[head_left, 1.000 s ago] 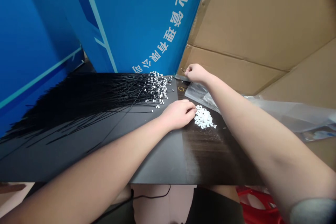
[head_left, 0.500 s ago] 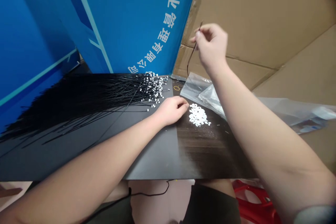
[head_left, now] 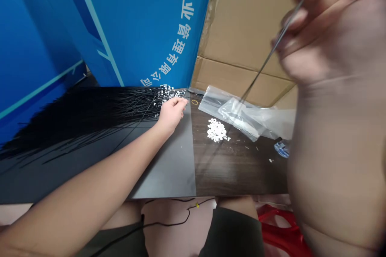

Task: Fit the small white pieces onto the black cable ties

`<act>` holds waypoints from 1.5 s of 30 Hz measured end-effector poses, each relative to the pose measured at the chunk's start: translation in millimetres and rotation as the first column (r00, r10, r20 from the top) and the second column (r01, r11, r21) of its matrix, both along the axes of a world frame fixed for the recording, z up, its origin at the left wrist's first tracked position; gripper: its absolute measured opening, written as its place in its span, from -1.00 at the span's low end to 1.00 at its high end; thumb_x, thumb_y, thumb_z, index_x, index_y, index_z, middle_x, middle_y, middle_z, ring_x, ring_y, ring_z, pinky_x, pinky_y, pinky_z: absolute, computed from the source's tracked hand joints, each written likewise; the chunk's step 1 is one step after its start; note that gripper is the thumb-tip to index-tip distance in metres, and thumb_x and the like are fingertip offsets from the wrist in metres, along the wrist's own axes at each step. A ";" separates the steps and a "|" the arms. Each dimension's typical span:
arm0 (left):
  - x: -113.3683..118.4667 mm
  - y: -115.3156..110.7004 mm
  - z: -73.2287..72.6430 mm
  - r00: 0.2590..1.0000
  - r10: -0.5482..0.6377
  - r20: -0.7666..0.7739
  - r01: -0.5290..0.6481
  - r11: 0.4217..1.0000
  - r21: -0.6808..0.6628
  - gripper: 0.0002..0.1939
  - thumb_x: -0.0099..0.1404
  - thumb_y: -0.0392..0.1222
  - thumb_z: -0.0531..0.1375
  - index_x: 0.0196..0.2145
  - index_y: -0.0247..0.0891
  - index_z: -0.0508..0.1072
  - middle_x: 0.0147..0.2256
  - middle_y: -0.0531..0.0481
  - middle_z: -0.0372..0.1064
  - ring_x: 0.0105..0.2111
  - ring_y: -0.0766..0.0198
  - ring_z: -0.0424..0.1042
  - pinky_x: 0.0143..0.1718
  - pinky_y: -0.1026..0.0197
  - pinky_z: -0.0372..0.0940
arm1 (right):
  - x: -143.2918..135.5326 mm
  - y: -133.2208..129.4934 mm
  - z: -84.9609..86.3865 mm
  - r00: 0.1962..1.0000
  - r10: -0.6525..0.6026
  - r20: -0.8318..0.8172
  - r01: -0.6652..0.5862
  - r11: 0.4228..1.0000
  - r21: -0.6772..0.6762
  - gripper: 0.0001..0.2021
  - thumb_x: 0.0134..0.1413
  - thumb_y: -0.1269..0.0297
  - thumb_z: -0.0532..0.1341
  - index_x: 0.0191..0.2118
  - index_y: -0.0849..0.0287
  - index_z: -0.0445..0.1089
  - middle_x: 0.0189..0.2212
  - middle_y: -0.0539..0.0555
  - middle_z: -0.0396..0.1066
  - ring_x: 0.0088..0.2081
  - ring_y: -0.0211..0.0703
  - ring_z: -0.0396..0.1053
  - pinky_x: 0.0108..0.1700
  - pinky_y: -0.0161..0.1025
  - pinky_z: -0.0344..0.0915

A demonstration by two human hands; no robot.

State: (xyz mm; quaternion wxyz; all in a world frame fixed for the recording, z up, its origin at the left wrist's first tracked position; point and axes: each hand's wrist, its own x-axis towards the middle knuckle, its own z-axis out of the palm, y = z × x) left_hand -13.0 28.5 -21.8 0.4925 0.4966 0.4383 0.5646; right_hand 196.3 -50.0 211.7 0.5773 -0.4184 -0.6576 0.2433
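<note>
Black strand point(head_left: 261, 70) is pinched in the fingers of the right hand point(head_left: 331, 32), up high and close to the camera, so that hand's pretty blurry. Long axis is a slant: from those fingers it drops down and leftward, away from the body, and the low end shows against the clear bag point(head_left: 208, 100). Can't tell if it actually touches it.

Left hand point(head_left: 172, 113) is down low, fingers curled in with the tips close together, and honestly I can't tell if anything's between them. It's right at the white tips point(head_left: 164, 91) of the big bundle point(head_left: 90, 108), which runs off to the left with its long axis mostly sideways. White bits point(head_left: 216, 130) sit in a loose pile to the right of the left fingertips and a little nearer the body, apart from them. Left hand is way nearer to that pile than the right one, btw

Yellow ring point(head_left: 195, 102) lies just right of the left fingertips. Underneath it's grey mat point(head_left: 169, 176) on the left, dark wood table point(head_left: 235, 176) on the right. Blue panel point(head_left: 144, 20) and cardboard point(head_left: 241, 20) wall it in behind, red stool point(head_left: 277, 229) down low on the right
</note>
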 end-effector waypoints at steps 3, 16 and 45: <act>1.1 -9.0 11.1 0.954 -0.242 0.175 0.256 0.964 -0.065 -0.71 0.32 0.05 0.31 -0.29 -0.25 0.56 -0.43 0.04 0.38 -0.52 0.38 0.32 -0.46 0.27 0.24 | -18.7 6.7 -46.6 0.967 0.045 -0.253 -0.110 0.962 -0.250 -0.83 0.35 0.35 0.20 -0.33 0.11 0.45 -0.23 -0.03 0.61 -0.44 -0.38 0.45 -0.58 -0.40 0.19; 0.7 -15.1 4.7 0.876 -0.482 -0.007 0.474 0.865 -0.163 -0.77 0.25 -0.10 0.44 -0.31 -0.32 0.55 -0.37 -0.06 0.55 -0.46 0.34 0.51 -0.45 0.27 0.40 | -31.6 53.3 -211.4 0.909 0.074 -0.409 -0.285 0.829 -0.482 -0.71 -0.18 0.16 0.57 -0.41 0.25 0.59 -0.51 0.01 0.45 -0.54 -0.38 0.26 -0.59 -0.38 0.15; 35.0 -34.7 5.1 0.372 -0.182 -0.910 0.635 0.765 0.106 -0.75 0.44 -0.08 0.26 -0.03 -0.24 0.58 -0.10 -0.14 0.51 -0.05 0.05 0.47 0.04 -0.01 0.37 | 0.5 37.4 -169.6 0.802 0.238 -0.548 -0.412 0.884 -0.219 -0.63 0.04 0.05 0.53 -0.21 0.10 0.42 -0.38 -0.07 0.50 -0.53 -0.41 0.24 -0.56 -0.32 0.14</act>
